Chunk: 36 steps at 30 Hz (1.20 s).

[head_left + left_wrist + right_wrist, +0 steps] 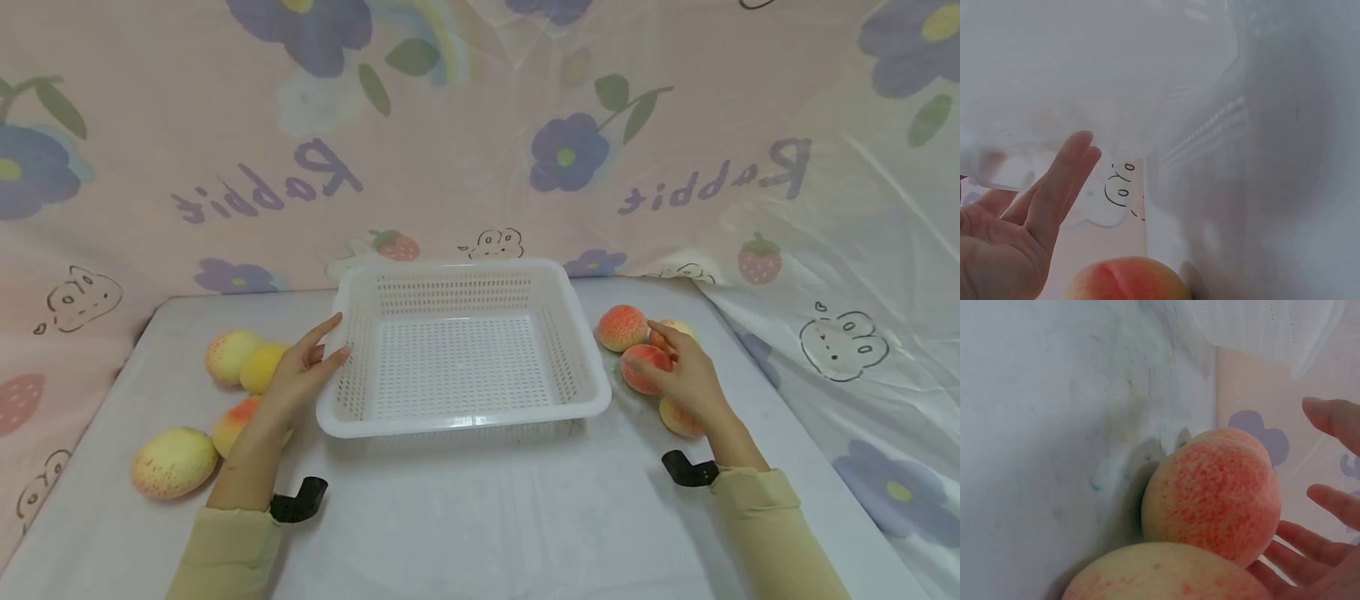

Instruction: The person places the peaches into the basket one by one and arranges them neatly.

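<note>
A white perforated plastic basket (465, 423) stands in the middle of the table, with nothing in it. At its left side, my left hand (300, 379) has its fingertips and thumb at the rim, the fingers fairly straight. My right hand (693, 383) hovers over a cluster of peaches on the right, fingers spread and thumb apart. Nearest to it is a reddish peach (645, 369), partly under the hand. Another red peach (622, 327) lies just behind. In the right wrist view, the fingers stand beside a speckled peach (1216, 497) and do not close round it.
On the left lie a pale peach (174, 462), a red-and-yellow peach (238, 421) partly behind the forearm, a yellow fruit (262, 367) and another pale peach (231, 357). A yellowish peach (679, 417) sits near the right wrist. A patterned curtain (450, 167) hangs behind the table.
</note>
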Each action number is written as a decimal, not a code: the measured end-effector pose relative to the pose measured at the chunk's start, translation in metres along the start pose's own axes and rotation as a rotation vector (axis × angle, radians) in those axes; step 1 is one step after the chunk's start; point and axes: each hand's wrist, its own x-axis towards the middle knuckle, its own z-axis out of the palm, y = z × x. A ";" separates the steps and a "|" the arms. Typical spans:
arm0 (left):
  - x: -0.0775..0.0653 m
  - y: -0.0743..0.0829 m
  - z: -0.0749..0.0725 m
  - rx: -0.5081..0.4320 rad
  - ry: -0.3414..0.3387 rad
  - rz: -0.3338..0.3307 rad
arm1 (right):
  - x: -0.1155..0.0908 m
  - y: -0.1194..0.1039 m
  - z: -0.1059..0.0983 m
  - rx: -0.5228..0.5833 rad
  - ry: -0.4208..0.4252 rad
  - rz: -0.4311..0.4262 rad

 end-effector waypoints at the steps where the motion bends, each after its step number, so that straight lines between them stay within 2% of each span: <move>1: 0.000 0.000 0.000 -0.002 0.000 -0.004 | 0.000 0.001 -0.001 0.005 -0.001 0.015; 8: -0.001 -0.001 0.000 -0.029 -0.002 -0.002 | 0.000 0.003 -0.004 0.047 -0.005 0.118; 14: -0.002 -0.002 0.001 -0.058 -0.010 0.016 | 0.001 0.007 -0.001 0.064 -0.009 0.163; 21: -0.002 -0.003 0.001 -0.077 -0.019 0.045 | 0.005 0.008 0.000 -0.002 -0.133 0.178; 24: -0.002 -0.003 0.002 -0.085 -0.026 0.048 | 0.009 0.010 0.001 -0.047 -0.172 0.158; 28: -0.002 -0.004 0.003 -0.078 -0.023 0.041 | 0.010 0.010 0.002 -0.078 -0.184 0.138; 36: -0.002 -0.004 0.003 -0.016 0.011 0.008 | 0.008 0.003 0.004 -0.103 -0.183 0.161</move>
